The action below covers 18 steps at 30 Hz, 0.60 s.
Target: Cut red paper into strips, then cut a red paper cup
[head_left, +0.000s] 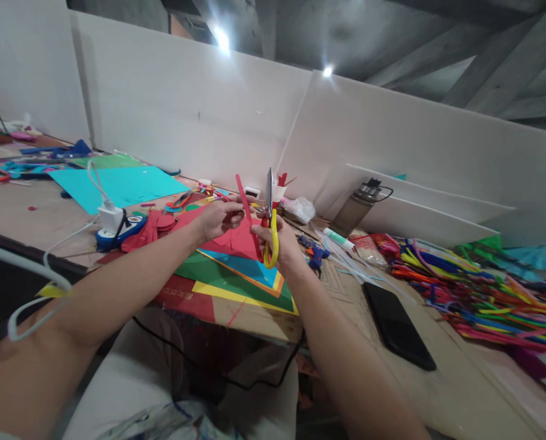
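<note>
Right hand [285, 242] grips yellow-handled scissors [275, 237], blades up. Left hand [220, 220] at 1 narrow red strip [241, 190], over the red sheet [227, 242]; pinch or touch, cannot tell. Strip looks already cut; red pieces [145, 235] lie leftward. Green sheet [203, 267] beneath seems uncut.

Paper strip [242, 192] was red. Scissors [275, 235] had yellow handle, grey blades. Stacked sheets [260, 273] were red, blue, orange, green, yellow. Sheet at left [121, 183] was turquoise; phone [395, 324], black; craft stems [493, 311], multicoloured; tabletop [442, 397], tan.
</note>
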### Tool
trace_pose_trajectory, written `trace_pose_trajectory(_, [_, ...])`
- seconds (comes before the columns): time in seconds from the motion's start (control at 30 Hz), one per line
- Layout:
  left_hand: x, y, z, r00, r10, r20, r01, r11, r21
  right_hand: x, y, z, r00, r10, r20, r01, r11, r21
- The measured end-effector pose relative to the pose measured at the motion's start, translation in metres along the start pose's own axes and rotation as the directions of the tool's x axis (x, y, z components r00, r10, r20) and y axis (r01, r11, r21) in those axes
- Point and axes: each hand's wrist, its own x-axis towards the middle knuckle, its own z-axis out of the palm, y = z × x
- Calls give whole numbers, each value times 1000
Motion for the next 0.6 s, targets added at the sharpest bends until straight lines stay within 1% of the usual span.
trace_pose_trajectory(0.17, [-1,-1,0,999,-24,33,24,1000,8,-1,-2,1,1000,28,-2,-28,999,25])
trace_pose_trajectory(0.37, [1,-3,-3,997,-3,78,3,1000,2,-1,-3,1,999,37,-23,-36,998,46])
trace_pose_trajectory(0.53, [0,-1,-1,999,-32,37,33,999,-18,-1,-4,2,999,45,-14,-44,998,54])
trace_pose_trajectory(0.6, [-1,-1,0,999,-29,41,30,999,-26,-1,-3,2,999,48,-13,-47,997,67])
